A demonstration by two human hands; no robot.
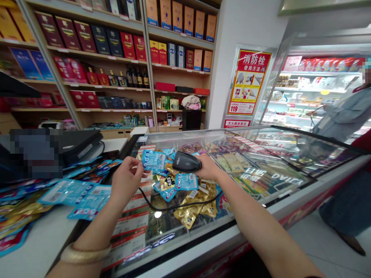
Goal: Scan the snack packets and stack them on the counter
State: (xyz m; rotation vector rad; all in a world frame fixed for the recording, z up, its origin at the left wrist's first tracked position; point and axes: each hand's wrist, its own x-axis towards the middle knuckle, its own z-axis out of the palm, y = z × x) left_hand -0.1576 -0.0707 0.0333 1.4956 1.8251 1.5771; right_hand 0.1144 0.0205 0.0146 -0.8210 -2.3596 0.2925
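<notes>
My right hand [207, 166] is wrapped around a black barcode scanner [187, 162], whose cable [174, 207] loops across the glass top of a chest freezer [162, 241]. With its fingers pinched, my left hand [127, 177] grips the left edge of a light blue snack packet [154, 160]. The scanner's head is close to the right of that packet. Beneath both hands, several more blue packets [186, 181] and gold packets [188, 212] lie in a loose pile on the glass. A bracelet [85, 253] circles my left wrist.
More blue packets [77, 195] and gold ones are heaped on the white counter [43, 243] at left, beside a dark checkout device [78, 144]. Ice creams show under the freezer glass. Shelves [113, 58] of boxes and bottles stand behind. Another person [339, 112] is at the right, near a lit refrigerator.
</notes>
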